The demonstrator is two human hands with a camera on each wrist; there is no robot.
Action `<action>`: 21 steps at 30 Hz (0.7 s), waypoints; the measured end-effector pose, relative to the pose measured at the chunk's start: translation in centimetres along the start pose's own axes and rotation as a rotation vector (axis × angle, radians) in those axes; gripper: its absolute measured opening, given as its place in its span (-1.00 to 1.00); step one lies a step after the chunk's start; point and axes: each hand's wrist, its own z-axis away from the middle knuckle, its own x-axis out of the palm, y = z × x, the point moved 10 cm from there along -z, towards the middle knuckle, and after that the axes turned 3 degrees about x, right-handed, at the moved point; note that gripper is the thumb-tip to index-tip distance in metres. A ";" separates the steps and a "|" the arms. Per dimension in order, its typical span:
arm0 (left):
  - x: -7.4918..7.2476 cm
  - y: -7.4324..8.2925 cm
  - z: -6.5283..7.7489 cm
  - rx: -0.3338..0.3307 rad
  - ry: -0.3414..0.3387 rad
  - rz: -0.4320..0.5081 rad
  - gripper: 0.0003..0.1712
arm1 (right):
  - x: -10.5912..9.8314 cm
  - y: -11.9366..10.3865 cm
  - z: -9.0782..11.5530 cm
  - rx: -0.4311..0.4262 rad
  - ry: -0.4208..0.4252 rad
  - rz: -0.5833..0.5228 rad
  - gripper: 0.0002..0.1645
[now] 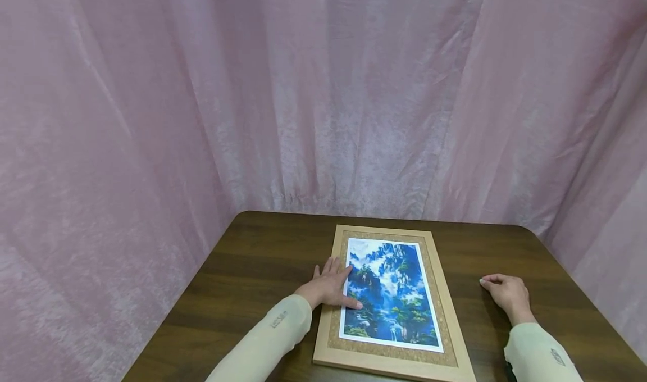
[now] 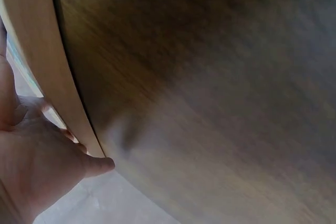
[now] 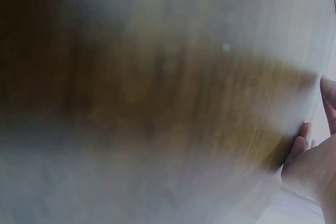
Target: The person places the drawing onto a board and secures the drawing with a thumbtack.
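Note:
A light wooden frame (image 1: 394, 366) with a cork backing (image 1: 391, 352) lies flat on the table. On the cork is a blue landscape print (image 1: 389, 292) with a white border, showing mountains and a waterfall. My left hand (image 1: 331, 285) rests spread across the frame's left side, its thumb over the print. The left wrist view shows that hand (image 2: 37, 156) at the frame's edge. To the right of the frame, my right hand (image 1: 507, 293) rests on the table, fingers loosely bent, thumb near the index fingertip. I see nothing clearly held in it.
The dark wooden table (image 1: 268, 247) has rounded far corners. Pink velvet curtains (image 1: 354, 101) hang behind it and along both sides. A tiny pale spot (image 3: 226, 47) shows on the tabletop in the right wrist view; I cannot tell what it is.

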 end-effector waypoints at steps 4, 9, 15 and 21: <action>0.2 0.1 0.0 -0.002 -0.010 -0.002 0.27 | -0.1 0.3 0.2 0.018 0.010 -0.013 -0.62; 0.2 0.2 0.1 -0.010 -0.026 0.005 0.26 | -0.2 0.6 0.2 0.043 0.006 -0.025 -0.61; 0.1 0.2 0.2 -0.012 -0.035 0.011 0.25 | -0.1 0.5 0.0 0.060 -0.020 -0.038 -0.56; 0.1 0.1 0.2 -0.016 -0.039 0.013 0.25 | -0.4 -0.3 0.0 0.053 0.009 -0.049 -0.55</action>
